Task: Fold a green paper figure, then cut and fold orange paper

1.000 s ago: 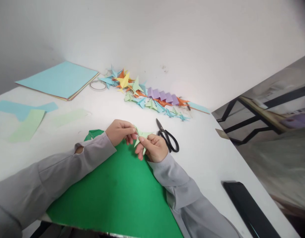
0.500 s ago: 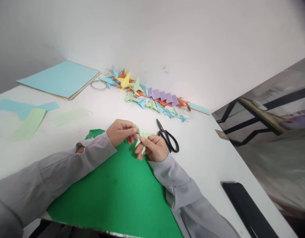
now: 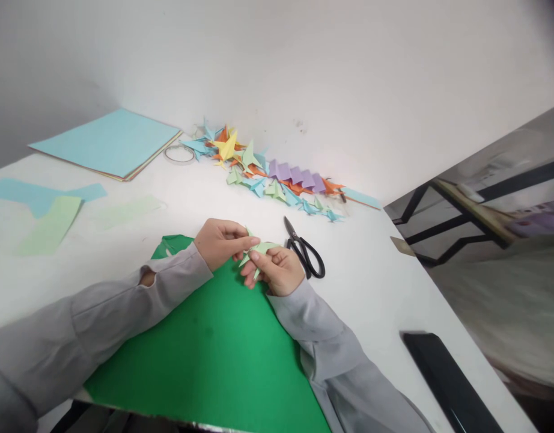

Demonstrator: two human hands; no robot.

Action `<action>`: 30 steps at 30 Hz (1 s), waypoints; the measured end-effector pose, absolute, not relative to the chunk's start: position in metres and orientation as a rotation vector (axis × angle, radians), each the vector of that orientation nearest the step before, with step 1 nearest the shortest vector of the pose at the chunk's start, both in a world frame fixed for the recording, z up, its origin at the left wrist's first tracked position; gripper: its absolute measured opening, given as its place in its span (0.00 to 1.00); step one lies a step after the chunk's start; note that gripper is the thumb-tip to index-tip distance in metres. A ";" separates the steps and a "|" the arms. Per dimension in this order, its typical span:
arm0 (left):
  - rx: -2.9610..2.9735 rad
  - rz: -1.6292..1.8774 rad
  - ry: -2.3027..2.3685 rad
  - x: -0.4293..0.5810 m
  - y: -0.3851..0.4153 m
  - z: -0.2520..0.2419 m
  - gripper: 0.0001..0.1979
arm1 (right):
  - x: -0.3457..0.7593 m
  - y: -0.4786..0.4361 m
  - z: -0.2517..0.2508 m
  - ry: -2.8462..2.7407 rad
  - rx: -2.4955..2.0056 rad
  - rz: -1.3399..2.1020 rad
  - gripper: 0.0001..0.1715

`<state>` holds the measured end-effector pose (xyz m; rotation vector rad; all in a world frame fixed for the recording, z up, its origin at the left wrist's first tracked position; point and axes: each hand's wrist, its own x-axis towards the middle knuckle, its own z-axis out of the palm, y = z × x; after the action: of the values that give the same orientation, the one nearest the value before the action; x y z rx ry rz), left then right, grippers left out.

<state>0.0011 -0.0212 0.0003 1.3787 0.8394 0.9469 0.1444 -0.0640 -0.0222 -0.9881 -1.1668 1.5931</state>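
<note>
A small light green origami crane (image 3: pixel 266 246) is held between my two hands, above the far end of a green board (image 3: pixel 209 343). My left hand (image 3: pixel 223 242) pinches it from the left, thumb and fingers closed at its upper part. From the right, my right hand (image 3: pixel 279 269) grips it between thumb and fingers. Pointed paper tips stick out past the fingers on several sides; the rest of the crane is covered by them. Just beyond my right hand lie black-handled scissors (image 3: pixel 306 249), blades pointing away.
Folded paper cranes in several colours (image 3: pixel 250 157) line the wall, with a purple pleated strip (image 3: pixel 299 175) among them. At left are stacked coloured sheets (image 3: pixel 110 143), a tape roll (image 3: pixel 179 154) and cut paper pieces (image 3: pixel 51 225). A black phone-like slab (image 3: pixel 448 379) lies near the right edge.
My left thumb has moved right and down onto the crane, bringing my hands closer together. The crane has tilted slightly. The things on the table stay where they were.
</note>
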 end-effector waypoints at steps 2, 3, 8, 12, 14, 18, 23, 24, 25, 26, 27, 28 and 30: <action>1.379 0.943 0.830 0.001 -0.021 -0.001 0.10 | 0.145 -0.063 -0.023 -1.173 -0.974 1.598 0.17; 1.377 0.937 0.825 0.001 -0.021 0.000 0.10 | 0.145 -0.063 -0.023 -1.173 -0.972 1.600 0.17; 1.341 0.919 0.811 0.002 -0.022 0.002 0.11 | 0.143 -0.063 -0.019 -1.150 -0.987 1.616 0.18; 1.295 0.925 0.816 0.003 -0.021 0.002 0.10 | 0.142 -0.065 -0.014 -1.142 -0.976 1.629 0.20; 1.273 0.919 0.817 0.003 -0.021 0.001 0.11 | 0.141 -0.067 -0.012 -1.122 -0.974 1.629 0.18; 1.235 0.892 0.804 0.003 -0.020 0.002 0.11 | 0.140 -0.070 -0.010 -1.077 -0.971 1.638 0.15; 1.192 0.881 0.778 0.002 -0.019 0.000 0.11 | 0.141 -0.070 -0.009 -1.068 -0.981 1.638 0.16; 1.179 0.879 0.767 0.002 -0.019 -0.001 0.11 | 0.141 -0.070 -0.009 -1.069 -0.983 1.643 0.16; 1.166 0.876 0.757 0.002 -0.019 -0.002 0.12 | 0.141 -0.070 -0.009 -1.072 -0.986 1.647 0.16; 1.156 0.872 0.746 0.002 -0.018 -0.004 0.12 | 0.142 -0.069 -0.010 -1.076 -0.990 1.651 0.17; 1.148 0.868 0.737 0.002 -0.018 -0.005 0.12 | 0.142 -0.069 -0.010 -1.079 -0.992 1.653 0.17; 1.144 0.862 0.729 0.002 -0.017 -0.006 0.12 | 0.143 -0.068 -0.011 -1.079 -0.993 1.654 0.18; 1.142 0.855 0.722 0.002 -0.017 -0.007 0.12 | 0.143 -0.067 -0.013 -1.073 -0.987 1.660 0.18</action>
<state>0.0021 -0.0170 -0.0073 1.1425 0.7221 0.8547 0.1434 -0.0667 -0.0131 -0.9872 -1.0732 1.6597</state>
